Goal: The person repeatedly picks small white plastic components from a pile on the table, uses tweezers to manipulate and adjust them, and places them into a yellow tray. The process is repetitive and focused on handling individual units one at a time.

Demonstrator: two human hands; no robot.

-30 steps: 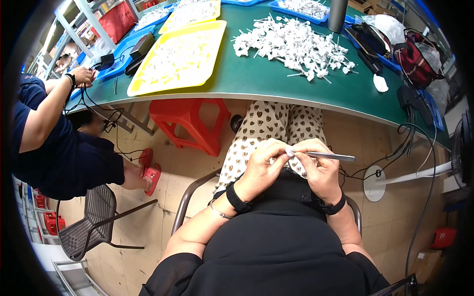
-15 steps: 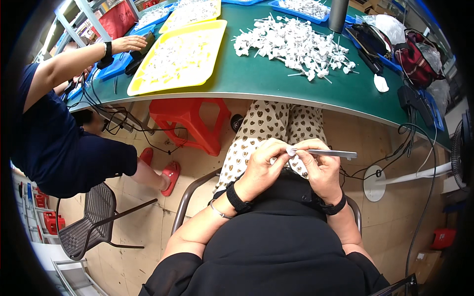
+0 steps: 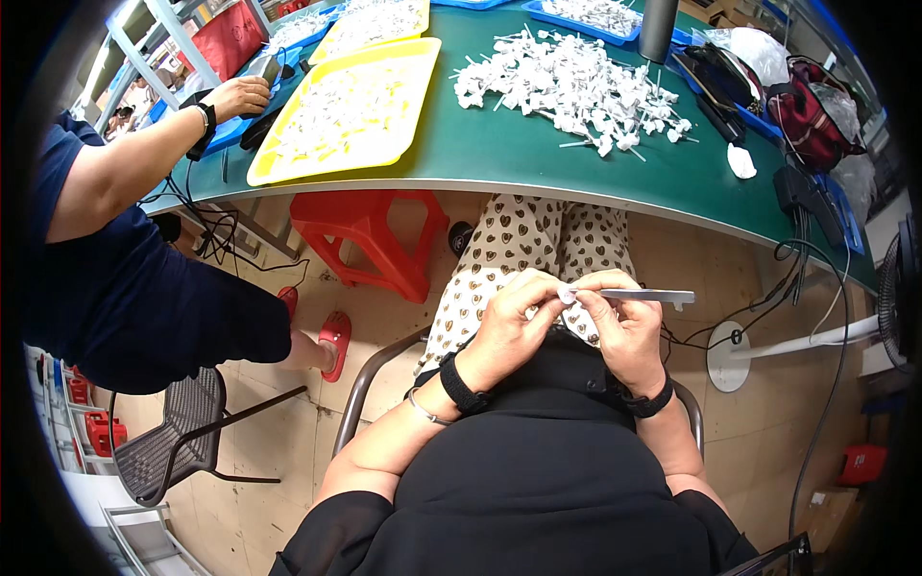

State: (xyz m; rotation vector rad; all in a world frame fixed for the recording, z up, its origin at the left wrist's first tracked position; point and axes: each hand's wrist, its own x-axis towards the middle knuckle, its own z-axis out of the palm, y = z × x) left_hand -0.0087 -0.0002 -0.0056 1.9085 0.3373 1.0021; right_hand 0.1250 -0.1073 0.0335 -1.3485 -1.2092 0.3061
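Note:
Above my lap, my left hand (image 3: 519, 322) pinches a small white piece (image 3: 567, 297) between thumb and fingers. Right beside it, my right hand (image 3: 622, 331) is closed on a slim, flat, silvery metal tool (image 3: 653, 296). One end of the tool points out to the right; the other lies between my right fingers, close to the white piece. What exactly the tool's working tip touches is hidden by my fingertips. On the green table (image 3: 480, 158) in front lies a big heap of small white plastic parts with thin stems (image 3: 576, 91).
A yellow tray (image 3: 418, 125) of small white pieces stands left of the heap. At the left a co-worker (image 3: 115, 240) reaches over the table. A red stool (image 3: 370, 230) is under it, with bags (image 3: 816, 115), cables and a fan (image 3: 888, 298) at the right.
The co-worker at the left has leaned further in, and their hand has moved slightly left and down. My own hands stay nearly still; the metal tool has turned slightly.

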